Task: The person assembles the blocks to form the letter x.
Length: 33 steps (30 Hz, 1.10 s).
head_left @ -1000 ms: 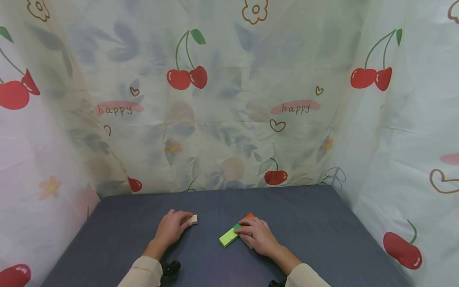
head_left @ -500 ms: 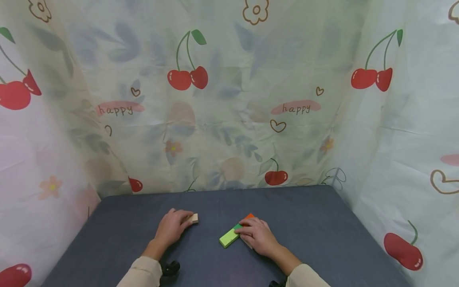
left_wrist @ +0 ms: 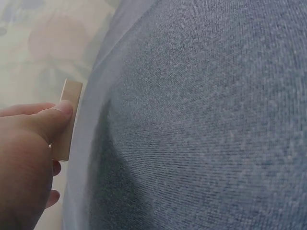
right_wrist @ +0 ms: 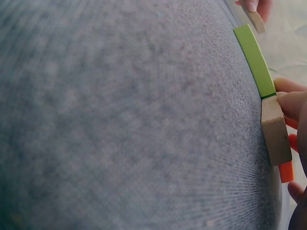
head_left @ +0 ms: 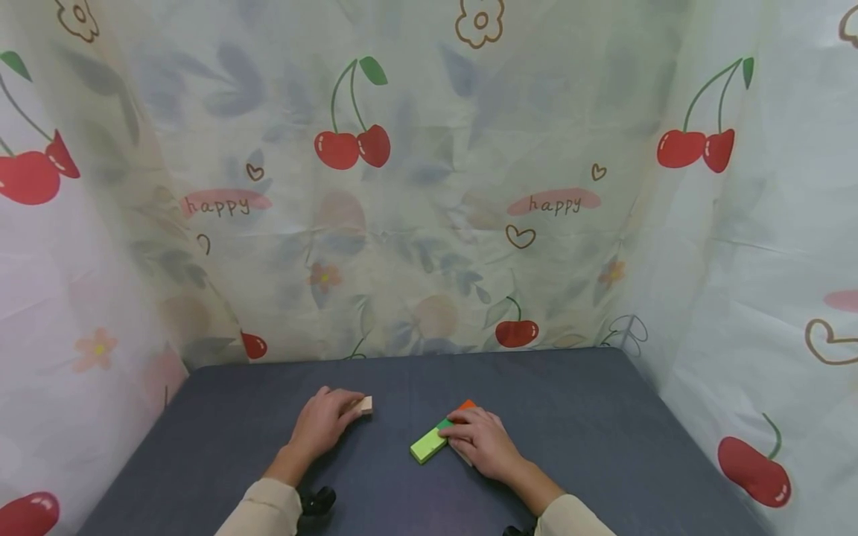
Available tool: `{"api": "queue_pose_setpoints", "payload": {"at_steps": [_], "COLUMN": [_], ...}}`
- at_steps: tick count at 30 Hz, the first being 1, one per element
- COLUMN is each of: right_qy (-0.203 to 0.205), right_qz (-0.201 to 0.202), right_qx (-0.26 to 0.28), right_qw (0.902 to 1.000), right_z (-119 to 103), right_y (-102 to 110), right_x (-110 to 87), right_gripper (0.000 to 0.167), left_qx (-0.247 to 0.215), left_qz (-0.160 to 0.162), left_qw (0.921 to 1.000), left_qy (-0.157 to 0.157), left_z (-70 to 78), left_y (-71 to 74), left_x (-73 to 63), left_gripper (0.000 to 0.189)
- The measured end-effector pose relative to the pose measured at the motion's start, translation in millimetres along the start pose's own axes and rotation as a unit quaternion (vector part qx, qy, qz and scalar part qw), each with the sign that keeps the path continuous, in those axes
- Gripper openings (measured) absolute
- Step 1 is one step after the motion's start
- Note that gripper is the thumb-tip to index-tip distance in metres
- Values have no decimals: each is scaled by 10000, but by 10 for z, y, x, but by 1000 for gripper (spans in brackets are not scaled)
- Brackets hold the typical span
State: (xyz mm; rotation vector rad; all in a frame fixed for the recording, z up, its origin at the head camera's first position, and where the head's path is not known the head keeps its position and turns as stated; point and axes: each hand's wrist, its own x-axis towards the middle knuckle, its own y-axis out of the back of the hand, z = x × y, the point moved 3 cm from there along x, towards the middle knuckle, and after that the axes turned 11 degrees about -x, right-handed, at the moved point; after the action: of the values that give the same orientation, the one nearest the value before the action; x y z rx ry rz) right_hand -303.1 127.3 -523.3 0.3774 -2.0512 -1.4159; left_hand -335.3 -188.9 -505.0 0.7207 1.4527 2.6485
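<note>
My left hand (head_left: 323, 419) pinches a plain wooden block (left_wrist: 66, 129) between thumb and fingers. In the left wrist view the thumb lies along the block's near face. My right hand (head_left: 485, 443) bends over a line of wooden blocks on the table, thumb and fingers at its middle. A light green block (head_left: 427, 445) forms the near end, a dark green block (head_left: 445, 423) follows, and an orange block (head_left: 467, 404) shows at the far end. Another plain wooden block (right_wrist: 276, 132) sits against this line, partly under my right hand; its thumb touches near that joint.
A dark grey cloth covers the table (head_left: 395, 499). Printed curtains (head_left: 429, 260) with cherries and "happy" lettering enclose the back and both sides. A black strap part (head_left: 318, 501) hangs by the left wrist.
My left hand has shifted slightly away and to the right with its plain wooden block. The right hand and the line of blocks stay in place.
</note>
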Motion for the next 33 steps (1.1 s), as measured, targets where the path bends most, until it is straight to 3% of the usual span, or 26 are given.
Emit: {"api": "queue_pose_setpoints", "payload": {"at_steps": [10,25,33], "right_qy": [-33,9,-33], "right_qz": [-19,79,38], "right_qx": [10,70,22], "right_qw": [10000,9999,10000], "right_z": [9,25,35], "right_y": [-19,-30,-40], "right_x": [-9,-9,0], "right_gripper": [26,25,26], "left_qx": [-100,-38,80], "left_qz": [-45,-38,147], "left_qw": [9992,9981,9960], "left_qy": [-384,-619,-881], "left_z": [92,247,328], "left_y": [20,27,-9], "left_x": [57,120,127], "left_gripper": [28,30,29]}}
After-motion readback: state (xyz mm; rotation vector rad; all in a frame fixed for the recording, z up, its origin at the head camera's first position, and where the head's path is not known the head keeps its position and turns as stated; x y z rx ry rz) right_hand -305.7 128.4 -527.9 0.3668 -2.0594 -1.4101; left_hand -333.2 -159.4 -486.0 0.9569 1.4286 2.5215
